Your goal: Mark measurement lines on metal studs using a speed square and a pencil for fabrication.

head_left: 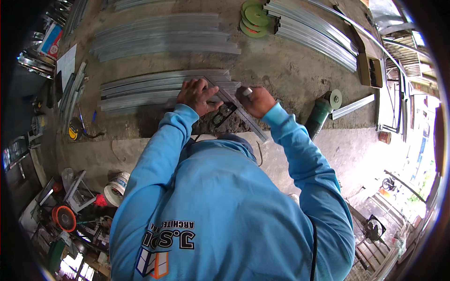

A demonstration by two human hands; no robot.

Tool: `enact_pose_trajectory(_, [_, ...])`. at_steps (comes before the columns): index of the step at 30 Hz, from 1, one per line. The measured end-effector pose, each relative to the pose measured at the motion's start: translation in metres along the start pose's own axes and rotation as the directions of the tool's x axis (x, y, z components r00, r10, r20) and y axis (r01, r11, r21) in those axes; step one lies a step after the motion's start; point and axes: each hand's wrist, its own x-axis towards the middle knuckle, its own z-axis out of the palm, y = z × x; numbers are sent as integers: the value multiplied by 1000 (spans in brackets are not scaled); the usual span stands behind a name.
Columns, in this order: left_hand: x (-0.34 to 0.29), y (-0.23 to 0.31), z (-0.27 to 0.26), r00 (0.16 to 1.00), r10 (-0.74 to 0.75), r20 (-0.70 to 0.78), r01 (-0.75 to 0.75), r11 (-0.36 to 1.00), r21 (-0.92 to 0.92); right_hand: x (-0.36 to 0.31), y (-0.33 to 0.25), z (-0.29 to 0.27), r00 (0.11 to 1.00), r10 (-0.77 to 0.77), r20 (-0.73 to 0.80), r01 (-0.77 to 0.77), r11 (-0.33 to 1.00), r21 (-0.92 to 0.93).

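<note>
A flat metal square point(251, 122) lies slantwise across several grey metal profiles point(150, 89) on the worktable. My left hand point(198, 97) grips the upper part of the square, thumb and fingers on its two sides, pressing it against the profile ends. My right hand point(258, 101) is closed just right of the square, around a small pen-like thing with a pale end point(247, 92); its exact kind is hidden by the fingers. Between the hands and the table's front edge is a dark, squarish object point(225, 114), partly covered by the square.
To the right lies a green angle grinder point(318, 114) beside a short profile point(353, 107). Green discs point(255, 18) and more profiles point(314, 35) are at the far side. A tape measure point(75, 129) sits at left. A bucket point(116, 188) stands below the table's edge.
</note>
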Motion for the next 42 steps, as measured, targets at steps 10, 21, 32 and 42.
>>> enact_pose_trajectory(10, [2, 0, 1, 1000, 0, 23, 0, 1000, -15, -32, 14, 0, 928, 256, 272, -118, 891, -438])
enact_pose_trajectory(21, [1, -1, -8, 998, 7, 54, -6, 999, -36, -117, 27, 48, 878, 477, -45, -468, 873, 138])
enact_pose_trajectory(32, [-46, -19, -56, 999, -12, 32, 4, 971, 240, -222, 73, -19, 260, 694, -672, -716, 605, 348])
enact_pose_trajectory(42, [-37, -28, -50, 976, 81, 203, -136, 952, 274, -192, 14, 40, 339, 758, -557, -627, 623, 467])
